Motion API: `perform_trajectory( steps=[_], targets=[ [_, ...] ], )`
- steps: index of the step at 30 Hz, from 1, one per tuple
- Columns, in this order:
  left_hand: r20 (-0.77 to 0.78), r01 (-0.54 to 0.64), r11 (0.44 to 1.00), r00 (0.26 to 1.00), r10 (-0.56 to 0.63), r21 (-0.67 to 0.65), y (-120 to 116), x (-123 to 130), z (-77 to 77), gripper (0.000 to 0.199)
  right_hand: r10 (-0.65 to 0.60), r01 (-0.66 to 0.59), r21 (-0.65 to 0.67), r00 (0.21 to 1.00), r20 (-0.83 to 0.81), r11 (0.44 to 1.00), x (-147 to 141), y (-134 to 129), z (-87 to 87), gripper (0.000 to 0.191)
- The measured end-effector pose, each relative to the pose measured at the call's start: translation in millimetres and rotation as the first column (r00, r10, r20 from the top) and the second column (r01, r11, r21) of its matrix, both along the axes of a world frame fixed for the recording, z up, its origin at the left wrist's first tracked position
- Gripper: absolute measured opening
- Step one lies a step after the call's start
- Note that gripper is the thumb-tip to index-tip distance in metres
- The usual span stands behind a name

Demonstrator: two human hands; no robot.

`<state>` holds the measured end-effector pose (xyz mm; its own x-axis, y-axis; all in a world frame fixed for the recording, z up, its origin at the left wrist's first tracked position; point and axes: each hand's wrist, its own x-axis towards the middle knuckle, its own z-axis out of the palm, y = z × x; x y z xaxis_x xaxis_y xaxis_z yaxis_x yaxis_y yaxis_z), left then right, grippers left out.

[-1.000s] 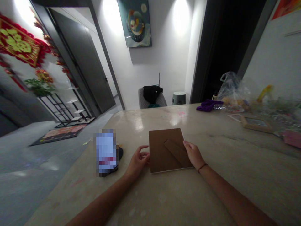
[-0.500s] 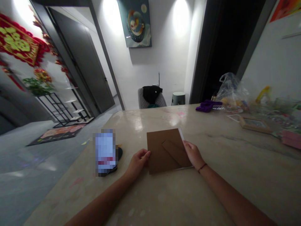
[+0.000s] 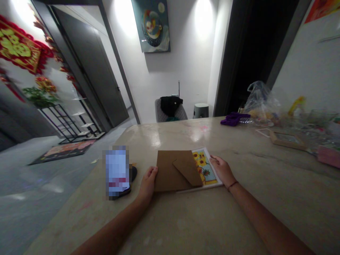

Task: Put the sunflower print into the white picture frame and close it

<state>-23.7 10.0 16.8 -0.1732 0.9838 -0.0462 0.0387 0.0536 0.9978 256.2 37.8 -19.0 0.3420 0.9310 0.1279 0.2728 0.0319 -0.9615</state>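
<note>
My left hand [image 3: 148, 182] is closed on the left edge of a brown picture-frame backing board [image 3: 174, 173], which has a folded-flat stand flap. Partly under the board lies a white-edged sunflower picture [image 3: 205, 168]; its right part shows yellow flowers on a blue ground. The board hides the rest of it. My right hand [image 3: 223, 171], with a thin cord round the wrist, grips the picture's right edge. Both pieces are just over or on the table; I cannot tell which.
On the stone-look table [image 3: 249, 191], a phone [image 3: 117, 171] with a blurred screen stands at the left. Farther right are a purple cloth [image 3: 233, 119], a wooden photo frame [image 3: 287, 140], a clear plastic bag [image 3: 259, 102] and a pink item [image 3: 328, 156]. A chair [image 3: 172, 109] stands beyond.
My left hand has drawn the backing board to the left. The sunflower picture, almost wholly covered before, now shows at the right, still in my right hand.
</note>
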Motion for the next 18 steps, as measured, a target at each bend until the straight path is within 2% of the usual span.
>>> perform_trajectory(
  steps=[3, 9, 12, 18],
  targets=[
    [0.068, -0.024, 1.000, 0.997, 0.024, -0.007, 0.9, -2.1, -3.3, 0.035, -0.021, 0.023, -0.031, 0.999, 0.050, 0.999, -0.5, 0.7, -3.4, 0.047],
    [0.102, -0.072, 0.997, 0.992, 0.072, -0.004, 4.8, -8.4, -11.8, 0.034, -0.056, 0.060, -0.011, 0.969, 0.240, 0.998, -10.0, -6.6, 0.2, 0.038],
    [0.111, -0.076, 0.997, 0.991, 0.074, 0.010, 6.7, -9.4, -14.0, 0.036, -0.046, 0.049, -0.005, 0.964, 0.261, 0.999, -14.5, -8.6, 1.0, 0.037],
    [0.046, -0.060, 0.998, 0.997, 0.059, 0.018, 4.7, -6.5, -9.4, 0.039, -0.135, 0.067, 0.201, 0.928, 0.347, 0.977, -18.6, -11.6, 7.8, 0.032]
  ],
)
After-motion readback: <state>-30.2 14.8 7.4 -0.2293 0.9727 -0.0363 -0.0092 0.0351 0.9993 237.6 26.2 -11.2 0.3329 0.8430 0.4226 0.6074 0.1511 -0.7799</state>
